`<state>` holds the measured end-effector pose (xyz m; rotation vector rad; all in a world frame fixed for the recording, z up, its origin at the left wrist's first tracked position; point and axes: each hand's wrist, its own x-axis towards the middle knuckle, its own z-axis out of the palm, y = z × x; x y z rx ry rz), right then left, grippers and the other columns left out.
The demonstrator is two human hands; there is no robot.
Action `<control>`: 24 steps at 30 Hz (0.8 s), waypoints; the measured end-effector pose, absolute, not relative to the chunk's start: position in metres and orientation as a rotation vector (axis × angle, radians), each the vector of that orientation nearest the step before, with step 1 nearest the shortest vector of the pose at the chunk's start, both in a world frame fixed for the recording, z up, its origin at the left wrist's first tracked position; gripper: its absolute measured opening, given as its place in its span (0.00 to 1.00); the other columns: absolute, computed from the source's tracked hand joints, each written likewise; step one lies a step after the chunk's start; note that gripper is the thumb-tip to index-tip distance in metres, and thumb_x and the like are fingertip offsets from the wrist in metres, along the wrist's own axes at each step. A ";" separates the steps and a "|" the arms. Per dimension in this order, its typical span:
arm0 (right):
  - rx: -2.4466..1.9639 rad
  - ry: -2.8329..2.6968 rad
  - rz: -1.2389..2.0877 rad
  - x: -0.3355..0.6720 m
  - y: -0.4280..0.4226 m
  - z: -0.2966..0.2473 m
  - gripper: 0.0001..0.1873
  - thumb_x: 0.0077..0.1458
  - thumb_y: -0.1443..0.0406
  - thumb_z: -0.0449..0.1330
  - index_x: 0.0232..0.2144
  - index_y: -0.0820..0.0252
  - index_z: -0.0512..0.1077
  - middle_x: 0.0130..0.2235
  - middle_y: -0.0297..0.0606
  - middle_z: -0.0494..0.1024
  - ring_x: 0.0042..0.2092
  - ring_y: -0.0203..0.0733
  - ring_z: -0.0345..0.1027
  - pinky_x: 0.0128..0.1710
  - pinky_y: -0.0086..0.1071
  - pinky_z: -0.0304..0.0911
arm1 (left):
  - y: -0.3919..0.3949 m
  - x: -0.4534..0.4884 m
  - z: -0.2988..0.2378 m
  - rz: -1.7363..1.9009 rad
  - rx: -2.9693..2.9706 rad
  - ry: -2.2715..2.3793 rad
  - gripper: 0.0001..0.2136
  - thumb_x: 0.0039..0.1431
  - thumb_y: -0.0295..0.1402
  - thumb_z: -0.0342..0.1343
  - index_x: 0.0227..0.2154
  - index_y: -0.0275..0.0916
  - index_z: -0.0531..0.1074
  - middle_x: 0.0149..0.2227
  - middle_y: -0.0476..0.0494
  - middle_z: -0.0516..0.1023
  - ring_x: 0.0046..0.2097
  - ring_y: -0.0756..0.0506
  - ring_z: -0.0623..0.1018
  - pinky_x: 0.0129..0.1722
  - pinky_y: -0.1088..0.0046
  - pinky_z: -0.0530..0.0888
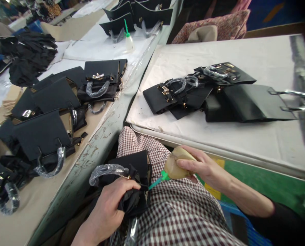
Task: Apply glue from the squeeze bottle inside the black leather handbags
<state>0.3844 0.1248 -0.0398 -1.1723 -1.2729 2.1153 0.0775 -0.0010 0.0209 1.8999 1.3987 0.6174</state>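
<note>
A small black handbag [135,177] with a plastic-wrapped handle [105,169] rests on my lap over a checked garment. My left hand [111,205] is closed on the bag's black fabric near its opening. My right hand [206,167] is wrapped round a yellowish squeeze bottle [176,164]. The bottle's green nozzle [157,181] points into the bag's edge beside my left fingers.
Three black handbags [219,92] lie on the white-covered table [244,143] ahead. Several more bags [52,112] crowd the long bench at left, with another squeeze bottle [129,41] further back. A patterned cushion [219,24] sits beyond the table.
</note>
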 end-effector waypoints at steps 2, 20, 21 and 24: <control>-1.131 -1.221 2.154 0.384 0.118 -0.039 0.21 0.59 0.49 0.68 0.42 0.60 0.75 0.31 0.34 0.73 0.27 0.35 0.62 0.19 0.26 0.56 | -0.001 0.077 0.020 0.617 1.898 1.406 0.24 0.60 0.13 0.51 0.52 0.48 0.71 0.45 0.52 0.84 0.47 0.50 0.83 0.50 0.78 0.75; -1.339 -1.541 2.009 0.379 0.150 -0.017 0.21 0.53 0.48 0.71 0.37 0.57 0.75 0.30 0.34 0.73 0.28 0.38 0.64 0.20 0.29 0.58 | 0.001 0.077 0.019 0.545 1.881 1.328 0.23 0.61 0.13 0.50 0.52 0.47 0.70 0.45 0.51 0.82 0.47 0.48 0.81 0.49 0.73 0.73; -1.368 -1.587 1.970 0.378 0.151 -0.016 0.20 0.53 0.48 0.70 0.37 0.57 0.75 0.30 0.34 0.73 0.28 0.39 0.65 0.20 0.29 0.59 | 0.001 0.077 0.019 0.537 1.879 1.324 0.23 0.62 0.13 0.50 0.52 0.47 0.70 0.45 0.50 0.82 0.47 0.48 0.81 0.49 0.73 0.73; -1.398 -1.686 1.874 0.376 0.150 -0.012 0.19 0.54 0.49 0.69 0.37 0.56 0.75 0.31 0.34 0.73 0.28 0.39 0.65 0.21 0.29 0.60 | 0.001 0.078 0.018 0.526 1.879 1.328 0.23 0.62 0.13 0.49 0.52 0.47 0.70 0.46 0.50 0.82 0.48 0.48 0.81 0.49 0.73 0.73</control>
